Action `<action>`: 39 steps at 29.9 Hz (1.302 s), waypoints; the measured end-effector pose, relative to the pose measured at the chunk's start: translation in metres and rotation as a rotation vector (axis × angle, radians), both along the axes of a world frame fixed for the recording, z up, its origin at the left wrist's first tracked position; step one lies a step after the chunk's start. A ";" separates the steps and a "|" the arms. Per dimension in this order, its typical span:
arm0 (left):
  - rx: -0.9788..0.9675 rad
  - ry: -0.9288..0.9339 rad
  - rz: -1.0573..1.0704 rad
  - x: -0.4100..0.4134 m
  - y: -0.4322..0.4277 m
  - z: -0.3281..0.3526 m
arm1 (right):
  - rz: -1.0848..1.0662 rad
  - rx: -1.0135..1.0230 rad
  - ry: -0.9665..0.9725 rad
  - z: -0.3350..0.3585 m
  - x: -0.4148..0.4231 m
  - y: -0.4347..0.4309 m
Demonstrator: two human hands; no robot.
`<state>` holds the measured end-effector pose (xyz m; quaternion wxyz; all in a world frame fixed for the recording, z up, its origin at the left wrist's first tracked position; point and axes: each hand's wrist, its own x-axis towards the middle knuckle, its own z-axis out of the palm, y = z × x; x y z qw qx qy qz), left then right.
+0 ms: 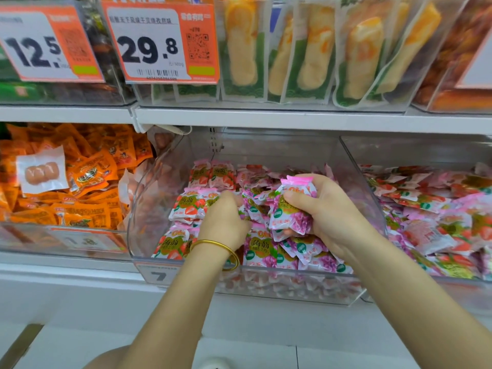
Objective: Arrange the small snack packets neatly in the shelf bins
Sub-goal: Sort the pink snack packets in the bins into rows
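A clear plastic shelf bin [356, 182] in the middle holds many small pink and white snack packets [186, 206], some with strawberry prints, some with purple flowers. My right hand [324, 209] is inside the bin, shut on a bunch of purple-flower packets [291, 211] lifted slightly above the pile. My left hand [225, 222], with a gold bangle on the wrist, reaches into the bin's middle with its fingers curled down among the packets; what it grips is hidden.
Left bin [66, 235] holds orange packets and a clear sausage packet [41, 170]. Right bin [426, 203] holds more pink packets. The upper shelf [266, 118] carries bins of yellow stick snacks [242, 46] and orange price tags [162, 43].
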<state>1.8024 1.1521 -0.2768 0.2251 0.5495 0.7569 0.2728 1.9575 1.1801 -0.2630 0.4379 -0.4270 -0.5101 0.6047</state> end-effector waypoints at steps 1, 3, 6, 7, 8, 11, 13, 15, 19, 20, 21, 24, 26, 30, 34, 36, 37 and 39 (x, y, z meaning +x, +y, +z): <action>0.022 -0.061 0.017 0.001 0.000 0.002 | 0.009 -0.017 0.026 0.001 0.000 -0.001; 0.096 -0.092 0.043 0.000 -0.003 0.007 | 0.014 -0.058 0.082 0.005 0.001 -0.003; 0.298 -0.078 0.088 -0.005 -0.012 0.022 | 0.020 -0.092 0.130 0.010 0.004 -0.005; 0.344 -0.119 0.087 -0.006 -0.015 0.028 | 0.026 -0.095 0.134 0.012 0.005 -0.006; 0.362 -0.205 0.072 -0.005 -0.019 0.033 | 0.031 -0.090 0.144 0.014 0.006 -0.007; 0.328 -0.529 -0.060 0.007 -0.028 0.045 | 0.047 -0.074 0.203 0.024 0.015 -0.015; 0.326 -0.671 -0.159 0.024 -0.031 0.049 | 0.080 -0.040 0.279 0.034 0.029 -0.022; 0.325 -0.797 -0.246 0.046 -0.029 0.053 | 0.127 0.027 0.261 0.043 0.050 -0.028; 0.306 -0.827 -0.433 0.098 -0.018 0.057 | 0.014 0.134 0.095 0.052 0.103 -0.031; 0.311 -0.826 -0.461 0.110 -0.014 0.058 | -0.067 0.153 0.062 0.054 0.119 -0.028; 0.341 -0.769 -0.473 0.119 -0.010 0.057 | -0.153 0.165 0.017 0.053 0.135 -0.024; 0.468 -0.265 -0.452 0.135 0.008 0.051 | -0.342 0.182 -0.185 0.049 0.183 -0.008; 0.483 -0.013 -0.442 0.140 0.020 0.046 | -0.423 0.175 -0.361 0.042 0.203 0.002; 0.398 0.209 -0.436 0.150 0.043 0.039 | -0.475 0.215 -0.585 0.027 0.208 0.023; 0.372 0.235 -0.426 0.153 0.052 0.034 | -0.465 0.236 -0.766 0.015 0.195 0.041; 0.372 0.233 -0.415 0.154 0.053 0.031 | -0.416 0.208 -0.815 0.010 0.183 0.049; 0.374 0.237 -0.413 0.155 0.053 0.030 | -0.369 0.179 -0.870 0.008 0.175 0.052; 0.386 0.236 -0.417 0.155 0.054 0.029 | -0.264 0.135 -1.025 0.002 0.163 0.057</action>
